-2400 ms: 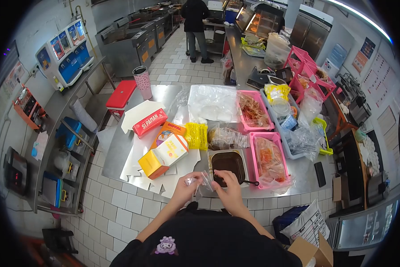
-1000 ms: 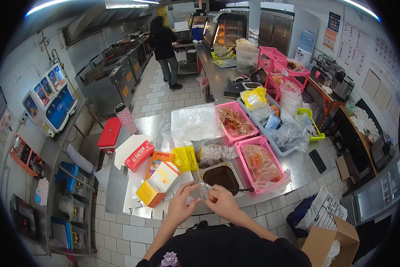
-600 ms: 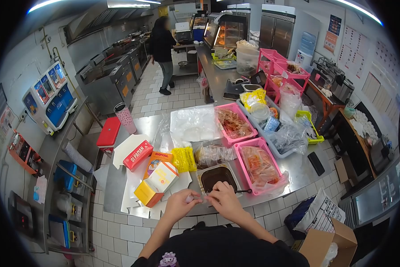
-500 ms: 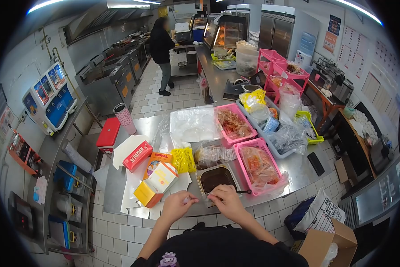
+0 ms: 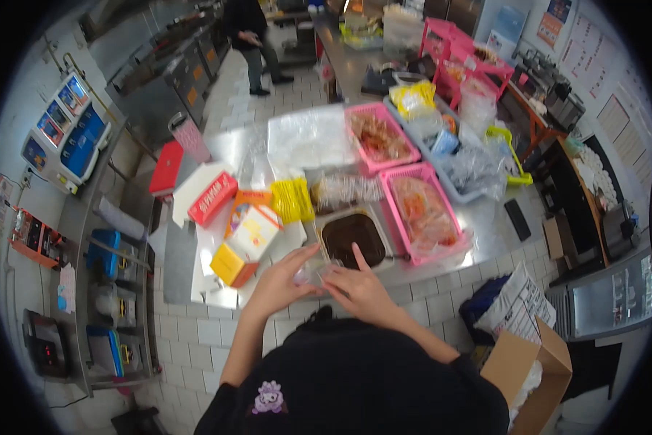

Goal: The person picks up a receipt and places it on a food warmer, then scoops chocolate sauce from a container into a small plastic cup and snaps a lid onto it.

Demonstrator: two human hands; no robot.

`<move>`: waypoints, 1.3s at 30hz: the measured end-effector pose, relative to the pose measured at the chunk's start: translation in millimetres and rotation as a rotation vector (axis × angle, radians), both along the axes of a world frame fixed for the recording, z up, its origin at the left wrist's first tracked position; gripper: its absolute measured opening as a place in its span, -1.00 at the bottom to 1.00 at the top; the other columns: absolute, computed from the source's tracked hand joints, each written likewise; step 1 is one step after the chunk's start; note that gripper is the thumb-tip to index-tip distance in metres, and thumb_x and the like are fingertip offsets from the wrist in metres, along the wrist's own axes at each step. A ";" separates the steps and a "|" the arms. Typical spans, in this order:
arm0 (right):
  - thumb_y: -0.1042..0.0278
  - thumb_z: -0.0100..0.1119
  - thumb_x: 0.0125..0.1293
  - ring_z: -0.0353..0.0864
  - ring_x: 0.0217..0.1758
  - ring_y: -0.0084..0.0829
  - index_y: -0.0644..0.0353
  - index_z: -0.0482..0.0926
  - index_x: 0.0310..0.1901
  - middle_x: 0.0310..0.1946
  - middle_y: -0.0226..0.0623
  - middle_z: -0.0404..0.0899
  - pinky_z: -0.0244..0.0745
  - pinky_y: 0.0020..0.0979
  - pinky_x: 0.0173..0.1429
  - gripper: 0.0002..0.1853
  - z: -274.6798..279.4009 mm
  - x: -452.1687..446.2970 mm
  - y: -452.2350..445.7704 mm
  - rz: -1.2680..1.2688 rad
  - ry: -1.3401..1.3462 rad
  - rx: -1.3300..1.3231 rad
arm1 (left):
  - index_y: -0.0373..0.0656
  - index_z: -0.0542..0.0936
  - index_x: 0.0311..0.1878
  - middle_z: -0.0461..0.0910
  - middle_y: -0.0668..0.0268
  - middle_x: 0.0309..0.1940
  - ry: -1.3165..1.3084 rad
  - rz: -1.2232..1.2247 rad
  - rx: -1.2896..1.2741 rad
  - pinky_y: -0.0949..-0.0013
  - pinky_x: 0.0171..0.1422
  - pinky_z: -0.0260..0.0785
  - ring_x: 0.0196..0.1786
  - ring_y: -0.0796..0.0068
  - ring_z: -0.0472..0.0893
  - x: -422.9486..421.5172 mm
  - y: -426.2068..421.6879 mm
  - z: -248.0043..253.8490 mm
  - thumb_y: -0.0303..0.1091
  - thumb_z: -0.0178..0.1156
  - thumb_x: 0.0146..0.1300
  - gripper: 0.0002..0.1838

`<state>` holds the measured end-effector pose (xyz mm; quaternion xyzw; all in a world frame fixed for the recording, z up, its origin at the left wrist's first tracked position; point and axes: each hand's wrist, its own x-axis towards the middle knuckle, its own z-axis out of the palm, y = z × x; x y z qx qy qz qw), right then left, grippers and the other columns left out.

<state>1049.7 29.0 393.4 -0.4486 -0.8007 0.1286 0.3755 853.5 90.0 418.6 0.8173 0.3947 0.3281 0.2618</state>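
Note:
Close together at the table's front edge, both hands hold clear plastic. My left hand [image 5: 281, 281] curls round a small clear plastic piece, blurred by motion. Fingertips of my right hand [image 5: 358, 286] pinch clear film beside it, with the index finger raised. Just beyond the right hand is a metal container of dark brown sauce [image 5: 353, 238], a dark handle at its right side. Left of the hands lie a yellow and white box [image 5: 246, 245], a yellow packet [image 5: 292, 201] and a red and white box [image 5: 213, 198].
Pink baskets [image 5: 421, 210] of bagged food and a blue tray [image 5: 449, 170] of packages stand on the right of the steel table. A phone [image 5: 517, 220] lies at its right edge. Another person [image 5: 252, 43] stands in the aisle. An open cardboard box [image 5: 533, 362] is at lower right.
The view has tilted and shifted, so the table sits higher in it. My hands have come closer together, and my right index finger has lifted. The other person has turned and moved.

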 end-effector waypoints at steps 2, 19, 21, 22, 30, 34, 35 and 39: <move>0.40 0.25 0.23 0.66 -0.07 -0.26 0.25 0.63 -0.14 -0.25 -0.22 0.68 -0.06 0.10 0.52 -0.81 -4.8 -3.4 -2.5 0.074 -0.001 -0.023 | -0.13 0.59 0.05 0.65 0.21 -0.05 0.115 -0.174 -0.250 0.35 0.03 0.50 -0.05 0.26 0.66 -4.7 0.6 -18.8 -0.29 0.47 -0.07 -0.46; 0.38 0.21 0.20 0.59 -0.18 -0.16 0.19 0.52 -0.25 -0.24 -0.16 0.50 0.47 -0.14 -0.13 -0.87 -50.8 63.3 17.1 -0.609 -0.540 -0.386 | -0.27 0.53 0.02 0.65 0.17 -0.13 -0.575 0.124 -0.525 0.43 0.01 0.50 -0.03 0.51 0.58 -25.4 -11.5 -62.6 -0.64 0.41 -0.05 -0.51; 0.38 0.19 0.21 0.59 -0.19 -0.13 0.20 0.51 -0.26 -0.25 -0.15 0.51 0.48 -0.14 -0.15 -0.88 -53.3 53.8 21.3 -0.621 -0.498 -0.391 | -0.27 0.53 0.02 0.65 0.18 -0.13 -0.596 0.117 -0.538 0.44 0.01 0.49 -0.03 0.51 0.58 -22.6 -9.6 -63.6 -0.65 0.40 -0.05 -0.51; 0.39 0.16 0.24 0.60 -0.20 -0.11 0.21 0.50 -0.26 -0.26 -0.14 0.51 0.49 -0.14 -0.15 -0.89 -62.4 48.9 25.8 -0.641 -0.419 -0.426 | -0.26 0.53 0.02 0.65 0.18 -0.13 -0.615 0.110 -0.551 0.44 0.01 0.48 -0.04 0.51 0.58 -20.8 -9.4 -64.4 -0.65 0.40 -0.05 -0.51; 0.37 0.13 0.29 0.61 -0.25 -0.09 0.28 0.51 -0.30 -0.28 -0.12 0.56 0.47 -0.14 -0.16 -0.86 -84.2 44.1 19.4 -0.639 0.024 -0.434 | -0.25 0.52 0.00 0.64 0.20 -0.12 -0.636 0.103 -0.501 0.43 0.05 0.44 -0.02 0.49 0.58 -13.5 -0.8 -71.2 -0.61 0.43 -0.08 -0.50; 0.39 0.19 0.26 0.52 -0.42 -0.37 0.31 0.56 -0.24 -0.41 -0.23 0.58 0.40 -0.32 -0.30 -0.85 -102.2 61.2 -3.8 -0.595 0.413 -0.486 | -0.24 0.51 0.00 0.62 0.23 -0.12 -0.700 0.121 -0.505 0.41 0.10 0.41 0.00 0.48 0.55 -7.0 6.2 -76.4 -0.61 0.43 -0.08 -0.49; 0.40 0.20 0.26 0.46 -0.48 -0.50 0.32 0.57 -0.22 -0.44 -0.29 0.57 0.35 -0.41 -0.35 -0.84 -106.0 63.0 -10.7 -0.592 0.554 -0.583 | -0.24 0.51 0.00 0.62 0.23 -0.12 -0.701 0.120 -0.506 0.41 0.10 0.41 0.00 0.48 0.55 -4.8 8.3 -79.0 -0.61 0.43 -0.08 -0.49; 0.39 0.20 0.28 0.32 -0.51 -0.66 0.32 0.57 -0.22 -0.48 -0.40 0.52 0.24 -0.52 -0.41 -0.84 -112.7 61.9 -39.8 -0.619 0.713 -0.606 | -0.25 0.49 0.02 0.62 0.20 -0.12 -0.702 0.088 -0.529 0.44 0.06 0.43 0.00 0.48 0.55 6.9 14.7 -84.5 -0.63 0.40 -0.07 -0.49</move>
